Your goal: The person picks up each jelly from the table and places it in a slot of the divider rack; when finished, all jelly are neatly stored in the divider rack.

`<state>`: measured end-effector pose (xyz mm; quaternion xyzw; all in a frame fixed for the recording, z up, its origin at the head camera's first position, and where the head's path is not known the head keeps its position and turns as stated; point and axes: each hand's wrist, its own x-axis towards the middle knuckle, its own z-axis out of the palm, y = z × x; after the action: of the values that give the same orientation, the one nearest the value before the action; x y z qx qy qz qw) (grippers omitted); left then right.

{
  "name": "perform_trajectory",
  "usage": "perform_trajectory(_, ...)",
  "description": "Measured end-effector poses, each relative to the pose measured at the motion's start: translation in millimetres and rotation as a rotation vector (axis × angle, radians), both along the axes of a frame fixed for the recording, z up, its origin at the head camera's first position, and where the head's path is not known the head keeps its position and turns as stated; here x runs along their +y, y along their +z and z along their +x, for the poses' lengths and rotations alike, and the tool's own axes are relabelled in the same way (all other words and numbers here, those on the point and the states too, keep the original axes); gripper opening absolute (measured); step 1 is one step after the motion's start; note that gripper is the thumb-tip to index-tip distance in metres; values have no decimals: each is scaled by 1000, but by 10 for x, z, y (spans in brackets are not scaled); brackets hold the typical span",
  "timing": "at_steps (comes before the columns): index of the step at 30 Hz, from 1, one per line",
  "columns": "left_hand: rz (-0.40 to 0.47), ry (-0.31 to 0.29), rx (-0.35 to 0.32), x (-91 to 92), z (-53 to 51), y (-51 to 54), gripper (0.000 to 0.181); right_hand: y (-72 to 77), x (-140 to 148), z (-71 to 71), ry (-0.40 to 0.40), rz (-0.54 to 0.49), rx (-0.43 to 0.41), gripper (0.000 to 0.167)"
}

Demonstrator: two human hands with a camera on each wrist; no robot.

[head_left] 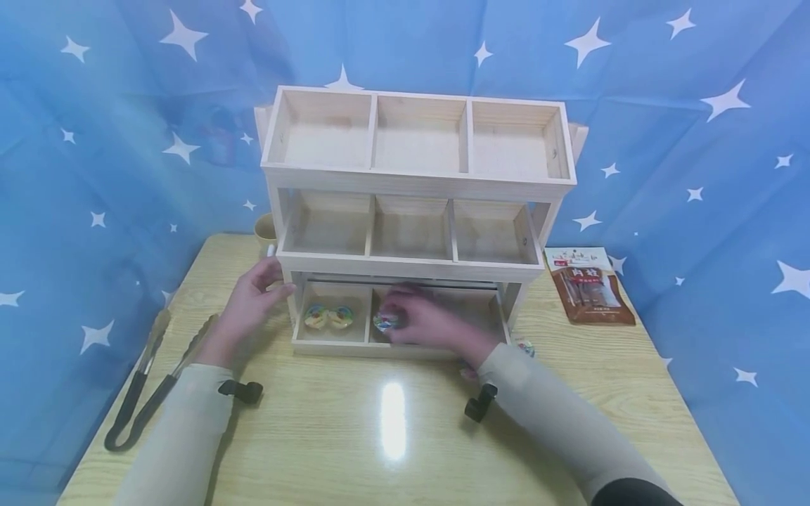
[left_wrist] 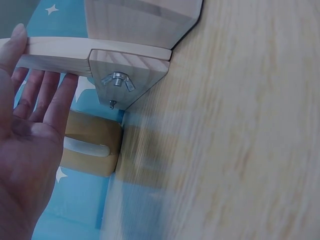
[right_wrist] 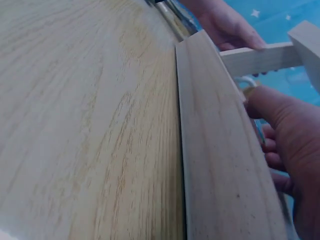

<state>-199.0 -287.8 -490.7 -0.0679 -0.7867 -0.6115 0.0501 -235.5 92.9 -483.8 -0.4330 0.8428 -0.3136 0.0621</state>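
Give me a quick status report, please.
Left hand gripping rack. Right hand pinching snack at bottom tier. Two more snacks to its left. No obstruction visible.

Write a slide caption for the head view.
Left hand grips a pale wooden three-tier shelf; right hand holds a small round multicoloured container in the bottom tier.

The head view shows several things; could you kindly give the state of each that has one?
Tongs: lying spread open.
Shelf: standing upright.
Mug: upright, partly hidden.
Packet: lying flat, seal unclear.
Two snacks: side by side, bottom left compartment.
Third snack: in the right hand, blurred.
Colourful item: partly hidden by a sleeve.
Left hand: holding the shelf's side.
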Motion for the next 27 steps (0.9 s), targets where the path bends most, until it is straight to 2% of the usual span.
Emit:
perform_trajectory(4, 6, -3, 6, 2, -11, -12, 52, -30, -45, -21, -16, 20, -14, 35)
perform_trajectory(13, 18, -3, 1, 5, -12, -21, 52, -91, -90, -45, -31, 83, 104, 39)
perform_trajectory(27, 14, -7, -7, -10, -25, -39, 53, -120, -64, -59, -30, 60, 55, 48)
